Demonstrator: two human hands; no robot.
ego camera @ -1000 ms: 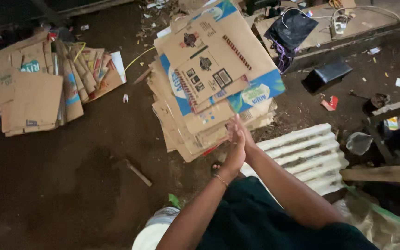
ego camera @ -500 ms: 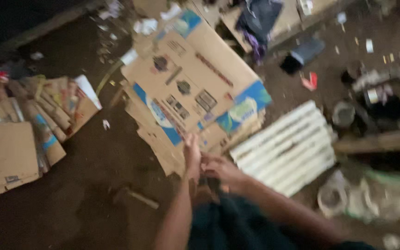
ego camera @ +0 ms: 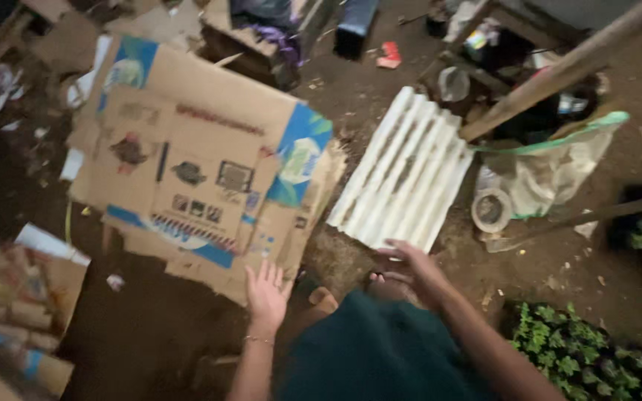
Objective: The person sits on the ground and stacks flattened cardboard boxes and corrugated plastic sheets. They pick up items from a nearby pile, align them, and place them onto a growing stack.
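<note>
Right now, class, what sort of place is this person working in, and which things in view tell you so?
Probably a backyard or shed floor used for sorting scrap. The ground is bare dirt, flattened cardboard lies in piles, and a white corrugated sheet and plants lie nearby. Both hands, left and right, are open and empty.

A cluttered dirt-floored yard or scrap-sorting spot: flattened cardboard boxes (ego camera: pixel 202 163) heaped on bare earth (ego camera: pixel 581 252), a white corrugated sheet (ego camera: pixel 403 178), rough timber (ego camera: pixel 559 70), scattered litter, green plants (ego camera: pixel 596 356).
</note>
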